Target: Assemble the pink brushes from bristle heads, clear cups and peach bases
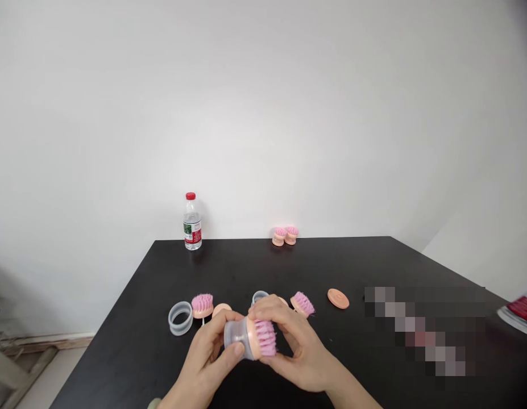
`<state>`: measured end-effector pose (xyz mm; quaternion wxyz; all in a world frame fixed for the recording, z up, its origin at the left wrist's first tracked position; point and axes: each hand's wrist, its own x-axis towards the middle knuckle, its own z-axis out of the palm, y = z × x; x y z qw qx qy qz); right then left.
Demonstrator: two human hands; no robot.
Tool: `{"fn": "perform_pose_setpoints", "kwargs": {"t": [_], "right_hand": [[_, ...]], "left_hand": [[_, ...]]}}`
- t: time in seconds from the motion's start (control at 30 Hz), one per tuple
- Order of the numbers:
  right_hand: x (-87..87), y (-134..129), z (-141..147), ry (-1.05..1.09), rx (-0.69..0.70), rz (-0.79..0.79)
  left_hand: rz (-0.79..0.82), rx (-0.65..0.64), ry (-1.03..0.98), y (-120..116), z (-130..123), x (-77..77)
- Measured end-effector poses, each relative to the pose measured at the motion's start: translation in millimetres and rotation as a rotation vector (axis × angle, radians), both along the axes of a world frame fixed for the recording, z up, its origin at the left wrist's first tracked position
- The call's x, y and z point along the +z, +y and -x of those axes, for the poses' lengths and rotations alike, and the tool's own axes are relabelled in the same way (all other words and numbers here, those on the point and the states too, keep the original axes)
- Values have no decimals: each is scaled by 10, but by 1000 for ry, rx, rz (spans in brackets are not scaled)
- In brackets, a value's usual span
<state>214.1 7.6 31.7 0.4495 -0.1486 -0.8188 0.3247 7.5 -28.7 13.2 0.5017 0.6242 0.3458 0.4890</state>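
Brush [250, 339], one, held off the table [233, 264] in front of me, seen through the head camera.

Axis: long way roughly sideways; clear body [234, 334] to the left, peach collar [252, 338] next, pink bristles [267, 338] to the right.

Left hand [207, 353]: nearer the body; thumb in front, fingers behind, closed round it.

Right hand [299, 345]: nearer the bristles; fingers over the collar from above, thumb beneath the bristles, holding that end. I judge the line from body to collar, running between both grips, to be what matters most.

Containers: bottle [193, 230], upright by the wall, red cap on, clear liquid inside. Body of the brush: contents, if any, I cannot tell.

Loose parts, left to right: left ring [173, 324], bare table showing through it; left head [202, 305], pink-bristled, white stem below; left disc [221, 308], peach, partly behind the left hand; second ring [254, 297], largely hidden by the right hand; tilted head [303, 304], bristles toward the right; right disc [338, 299], peach, lying flat, apart from the rest.

Back edge: two brushes [279, 237], upright, side by side, bristles up.
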Motion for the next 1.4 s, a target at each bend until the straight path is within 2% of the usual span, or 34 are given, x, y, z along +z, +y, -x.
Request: {"fn": "perform_pose_setpoints", "kwargs": {"t": [0.2, 0.33, 0.47, 0.53, 0.63, 0.8, 0.93, 1.1, 1.3, 1.4], "right_hand": [[-12, 14, -3, -23, -6, -37], [-65, 25, -7, -69, -93, -65], [-184, 15, 24, -132, -291, 102], [-241, 16, 43, -158, -329, 221], [-264, 22, 61, -130, -272, 352], [-153, -4, 63, -34, -147, 502], [-149, -9, 55, -51, -165, 508], [-237, 53, 44, -67, -174, 480], [-179, 29, 50, -57, -181, 502], [-205, 47, 49, -61, -200, 519]], "left_hand": [[-14, 0, 62, 1, 5, -15], [-30, 50, 95, -13, -1, 3], [-186, 157, 186, -28, -18, 0], [-269, 186, 234, -32, -28, -8], [-271, 208, 240, -22, -36, -36], [-100, 224, 112, 18, -22, -123], [-70, 174, 81, 6, -19, -111], [-180, 177, 169, -15, -30, -71], [-114, 217, 160, 5, -15, -130], [-115, 203, 159, -4, -19, -122]]}}
